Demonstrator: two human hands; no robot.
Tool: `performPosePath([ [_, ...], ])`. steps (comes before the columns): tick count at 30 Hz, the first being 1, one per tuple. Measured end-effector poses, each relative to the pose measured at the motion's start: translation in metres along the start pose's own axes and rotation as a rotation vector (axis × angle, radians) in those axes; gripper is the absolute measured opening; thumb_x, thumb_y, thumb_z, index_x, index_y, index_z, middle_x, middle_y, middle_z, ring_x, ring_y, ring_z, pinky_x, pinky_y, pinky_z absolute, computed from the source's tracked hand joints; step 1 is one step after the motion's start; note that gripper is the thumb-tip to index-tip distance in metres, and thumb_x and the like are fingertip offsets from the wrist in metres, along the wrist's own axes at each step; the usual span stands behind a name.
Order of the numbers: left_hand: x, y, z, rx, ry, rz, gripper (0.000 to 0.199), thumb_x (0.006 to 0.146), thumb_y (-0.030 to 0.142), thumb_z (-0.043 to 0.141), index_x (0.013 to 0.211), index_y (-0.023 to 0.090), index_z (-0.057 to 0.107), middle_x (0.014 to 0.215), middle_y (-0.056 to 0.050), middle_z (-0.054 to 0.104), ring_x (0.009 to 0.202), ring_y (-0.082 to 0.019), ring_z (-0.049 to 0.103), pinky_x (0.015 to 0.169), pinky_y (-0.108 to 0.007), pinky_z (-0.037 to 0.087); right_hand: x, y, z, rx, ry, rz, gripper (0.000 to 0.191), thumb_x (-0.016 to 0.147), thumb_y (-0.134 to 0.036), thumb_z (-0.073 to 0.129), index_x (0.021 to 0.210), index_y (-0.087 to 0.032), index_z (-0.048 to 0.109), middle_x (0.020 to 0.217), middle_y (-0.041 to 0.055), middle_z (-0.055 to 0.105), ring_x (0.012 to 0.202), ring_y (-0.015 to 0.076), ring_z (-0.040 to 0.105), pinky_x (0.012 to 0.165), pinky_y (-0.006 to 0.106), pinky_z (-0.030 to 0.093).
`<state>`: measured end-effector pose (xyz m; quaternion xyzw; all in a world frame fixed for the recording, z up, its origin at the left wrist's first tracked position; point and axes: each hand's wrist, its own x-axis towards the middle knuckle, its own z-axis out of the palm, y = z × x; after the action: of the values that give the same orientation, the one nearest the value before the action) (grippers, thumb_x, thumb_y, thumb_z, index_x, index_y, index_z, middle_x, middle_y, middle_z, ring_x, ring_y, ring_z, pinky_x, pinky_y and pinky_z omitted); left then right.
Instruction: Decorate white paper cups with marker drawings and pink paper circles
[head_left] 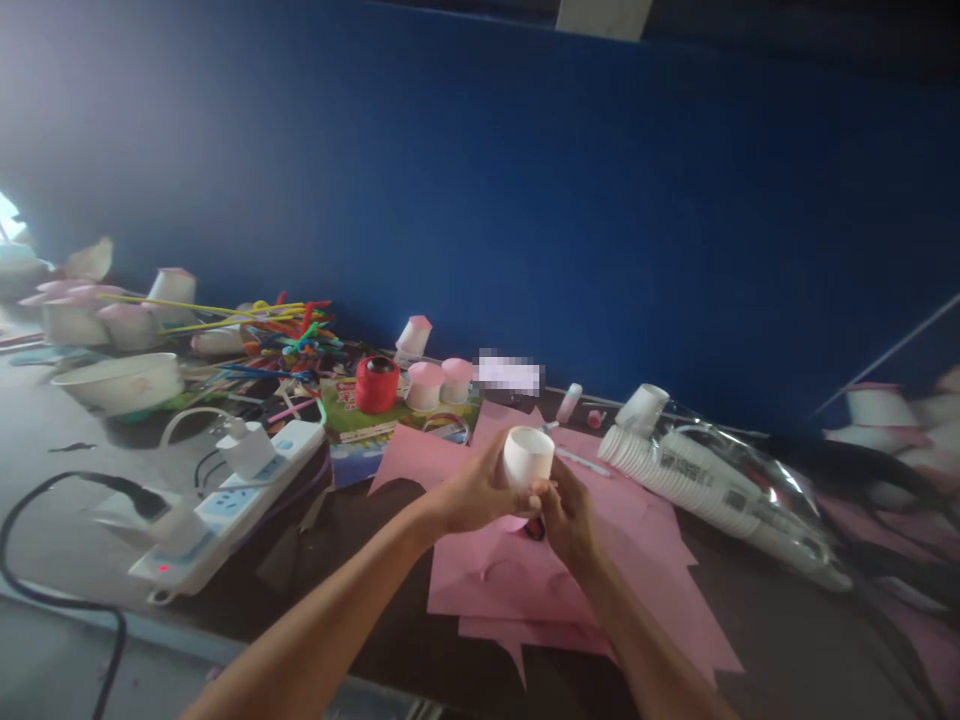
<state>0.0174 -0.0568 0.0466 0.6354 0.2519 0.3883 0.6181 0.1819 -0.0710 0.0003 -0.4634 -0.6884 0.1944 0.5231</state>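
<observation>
A white paper cup (528, 458) is held upright, mouth up, between my two hands above the pink paper sheets (491, 580). My left hand (484, 485) wraps the cup's left side, fingers closed around it. My right hand (566, 515) is closed at the cup's lower right, thumb and fingertips against the wall near its base. Just below the cup, a small dark object, partly hidden by my right hand, rests on the pink paper.
To the right lies a plastic sleeve of stacked paper cups (690, 485). A red spool (376, 385) and pink-topped cups (425, 385) stand behind. Colourful pipe cleaners (300, 335), a white bowl (120, 383) and a power strip (232, 505) with cords occupy the left. A blue wall (480, 200) rises behind.
</observation>
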Motion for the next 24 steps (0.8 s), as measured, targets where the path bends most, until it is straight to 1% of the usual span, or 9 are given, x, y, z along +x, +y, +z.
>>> performPosePath([
  [2,0.002,-0.006,-0.007,0.04,0.056,0.011,0.06,0.065,0.024,0.073,0.119,0.016,0.049,0.103,-0.009,0.06,0.091,-0.021,0.057,0.075,-0.029,0.047,0.001,0.003,-0.001,0.03,0.05,0.002,0.041,0.093,-0.042,0.03,0.101,-0.018,0.062,0.095,0.0081,0.066,0.089,0.0227,0.061,0.077,0.035,0.047],
  [4,0.003,-0.014,-0.019,0.077,0.245,0.055,0.054,0.066,0.027,0.072,0.115,0.016,0.051,0.105,-0.009,0.059,0.094,-0.021,0.056,0.077,-0.027,0.046,0.004,0.009,-0.008,0.017,0.163,0.025,0.041,0.093,-0.041,0.03,0.108,-0.018,0.06,0.103,0.0094,0.064,0.095,0.023,0.059,0.082,0.037,0.046],
  [5,0.004,-0.019,-0.026,0.072,0.329,0.08,0.056,0.067,0.029,0.071,0.117,0.017,0.05,0.109,-0.009,0.058,0.095,-0.02,0.055,0.078,-0.028,0.045,0.005,0.012,-0.012,-0.016,0.199,0.051,0.038,0.091,-0.041,0.037,0.111,-0.018,0.059,0.105,0.0098,0.064,0.095,0.0233,0.059,0.081,0.037,0.047],
  [6,0.004,-0.023,-0.033,0.075,0.404,0.11,0.057,0.067,0.029,0.071,0.118,0.017,0.048,0.111,-0.009,0.057,0.097,-0.02,0.055,0.08,-0.028,0.045,0.006,0.015,-0.016,-0.055,0.197,0.077,0.037,0.089,-0.041,0.042,0.112,-0.018,0.058,0.106,0.0102,0.064,0.094,0.0234,0.059,0.08,0.037,0.047],
  [9,0.005,-0.035,-0.048,0.126,0.553,0.156,0.052,0.068,0.031,0.069,0.114,0.017,0.049,0.107,-0.008,0.058,0.096,-0.02,0.055,0.08,-0.029,0.045,0.005,0.022,-0.02,-0.203,0.004,0.049,0.033,0.086,-0.04,0.049,0.106,-0.018,0.063,0.094,0.0089,0.066,0.084,0.0217,0.06,0.075,0.035,0.047],
  [11,0.007,-0.041,-0.052,0.142,0.582,0.169,0.053,0.067,0.031,0.069,0.114,0.017,0.048,0.107,-0.008,0.058,0.096,-0.019,0.056,0.08,-0.028,0.045,0.002,0.022,-0.015,-0.307,-0.122,-0.022,0.031,0.084,-0.04,0.051,0.103,-0.018,0.064,0.085,0.0072,0.066,0.08,0.0215,0.059,0.077,0.037,0.045],
  [13,0.009,-0.046,-0.051,0.151,0.591,0.18,0.055,0.067,0.032,0.069,0.115,0.017,0.047,0.108,-0.008,0.058,0.096,-0.019,0.056,0.08,-0.028,0.045,-0.001,0.021,-0.005,-0.408,-0.164,-0.081,0.032,0.082,-0.037,0.055,0.105,-0.018,0.063,0.08,0.0059,0.066,0.08,0.0223,0.059,0.081,0.039,0.042],
  [18,0.009,-0.054,-0.049,0.276,0.581,0.13,0.052,0.069,0.035,0.067,0.113,0.016,0.048,0.105,-0.008,0.059,0.095,-0.019,0.056,0.08,-0.029,0.045,-0.003,0.027,0.009,-0.564,-0.114,-0.099,0.036,0.076,-0.025,0.057,0.111,-0.017,0.06,0.074,0.0038,0.065,0.076,0.0219,0.057,0.08,0.039,0.039],
  [24,0.008,-0.056,-0.047,0.363,0.563,0.119,0.053,0.07,0.034,0.066,0.116,0.017,0.046,0.106,-0.008,0.059,0.095,-0.02,0.057,0.078,-0.029,0.045,-0.002,0.033,0.007,-0.541,-0.141,-0.06,0.03,0.073,-0.015,0.052,0.099,-0.018,0.066,0.076,0.0047,0.067,0.076,0.0213,0.059,0.079,0.036,0.04],
])
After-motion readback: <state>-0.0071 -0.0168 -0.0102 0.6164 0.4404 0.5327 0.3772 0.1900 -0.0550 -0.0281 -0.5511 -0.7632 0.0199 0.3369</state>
